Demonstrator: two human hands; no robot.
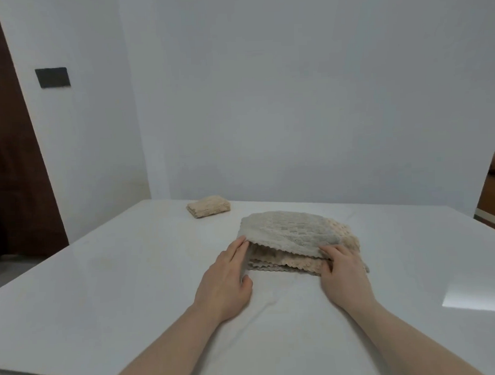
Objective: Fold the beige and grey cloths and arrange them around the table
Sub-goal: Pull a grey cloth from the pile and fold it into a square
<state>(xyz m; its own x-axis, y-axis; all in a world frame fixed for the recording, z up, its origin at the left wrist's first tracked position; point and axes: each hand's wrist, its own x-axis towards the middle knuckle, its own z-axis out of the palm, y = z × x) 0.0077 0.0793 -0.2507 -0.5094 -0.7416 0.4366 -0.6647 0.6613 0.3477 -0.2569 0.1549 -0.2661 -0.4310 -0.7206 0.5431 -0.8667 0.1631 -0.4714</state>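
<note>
A stack of beige and grey cloths (295,236) lies in the middle of the white table (103,276), with a grey cloth (281,228) on top. My left hand (227,280) touches the near left corner of the stack, its fingertips at the top grey cloth's lifted edge. My right hand (342,271) rests on the near right corner, fingers on the edges of the layers. Whether either hand pinches a cloth is not clear. A folded beige cloth (208,206) sits apart near the far edge of the table.
White walls stand close behind the table. A dark wooden door (12,167) is at the left, and wooden furniture (493,195) at the right edge. A bright patch of reflected light (480,294) lies on the table's right side.
</note>
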